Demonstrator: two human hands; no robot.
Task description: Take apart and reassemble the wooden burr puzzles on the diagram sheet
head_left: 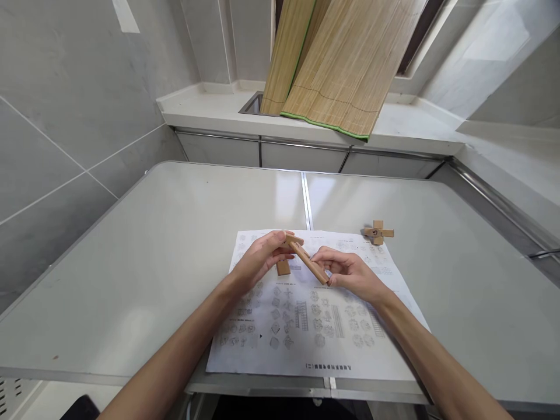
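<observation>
My left hand is closed on a short wooden puzzle piece, gripping it between thumb and fingers. A longer notched wooden puzzle piece slants down to the right from it, the two touching or crossing. Round the lower end of this longer piece, my right hand is closed with thumb and fingertips. Below my left fingers shows another wooden block; I cannot tell whether it is joined to the held pieces or lies on the paper. Both hands are above a printed instruction sheet.
A cross-shaped group of wooden pieces with a dark marking sits at the sheet's upper right corner. The pale folding table has a metal seam down its middle. Behind it, bamboo mats hang over a white counter with a sink.
</observation>
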